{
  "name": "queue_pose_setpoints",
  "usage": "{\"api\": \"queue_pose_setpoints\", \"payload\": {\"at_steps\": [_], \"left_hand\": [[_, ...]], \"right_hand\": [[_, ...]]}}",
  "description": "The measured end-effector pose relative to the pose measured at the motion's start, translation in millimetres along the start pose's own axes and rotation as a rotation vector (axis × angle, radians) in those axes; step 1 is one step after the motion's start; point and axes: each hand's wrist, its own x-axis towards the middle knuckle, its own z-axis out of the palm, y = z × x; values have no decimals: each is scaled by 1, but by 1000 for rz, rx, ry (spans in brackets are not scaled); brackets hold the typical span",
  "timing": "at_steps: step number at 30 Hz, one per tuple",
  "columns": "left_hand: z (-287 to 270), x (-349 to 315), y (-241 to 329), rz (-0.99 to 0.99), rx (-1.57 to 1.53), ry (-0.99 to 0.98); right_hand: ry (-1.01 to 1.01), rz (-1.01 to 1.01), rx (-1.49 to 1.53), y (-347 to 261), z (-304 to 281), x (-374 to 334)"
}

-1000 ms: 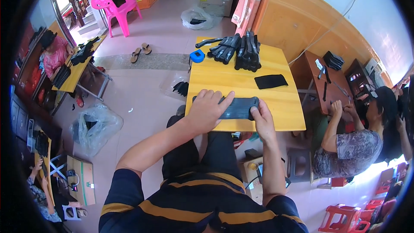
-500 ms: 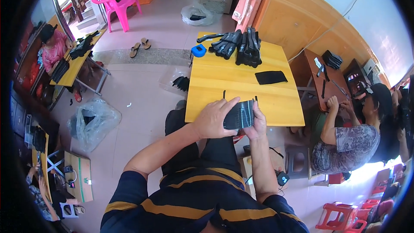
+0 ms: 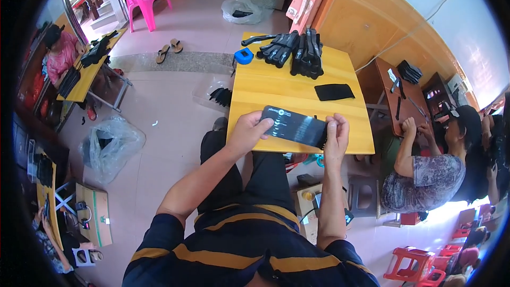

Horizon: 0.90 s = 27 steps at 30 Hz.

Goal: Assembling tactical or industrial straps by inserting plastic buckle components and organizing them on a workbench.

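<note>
Above the near edge of the yellow table (image 3: 297, 95), I hold a flat, dark, glossy rectangular piece (image 3: 295, 126) with pale print towards its left end. My left hand (image 3: 247, 132) pinches that end, thumb on top. At the other end, my right hand (image 3: 336, 141) grips a dark fringed or toothed edge between thumb and fingers. Farther back on the table lies a flat black rectangular piece (image 3: 334, 92). Two bundles of black strap-like items sit at the far side, a left bundle (image 3: 279, 49) and a right bundle (image 3: 307, 56).
A small blue device (image 3: 244, 56) stands at the table's far left corner. Beside the table, a clear bin (image 3: 210, 93) holds black pieces. On my right, another person (image 3: 425, 175) works at a brown table (image 3: 396, 95). A plastic bag (image 3: 111, 149) lies on the floor at left.
My hands have moved apart, and the glossy piece now stretches wide between them with its printed face showing. Before, it was bunched close between both hands.
</note>
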Motion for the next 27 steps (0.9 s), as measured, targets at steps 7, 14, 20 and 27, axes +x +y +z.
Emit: {"api": "queue_pose_setpoints", "payload": {"at_steps": [7, 14, 20, 27], "left_hand": [[8, 3, 2, 82, -150, 46], [-2, 6, -12, 349, 442, 385], [-8, -10, -52, -7, -707, 180], [-3, -23, -53, -149, -1027, 183]], "right_hand": [[5, -85, -341, -17, 11, 4], [-64, -94, -306, -4, 26, -17], [-266, 527, 400, 25, 33, -42], [-327, 849, 971, 45, 57, -69]]}}
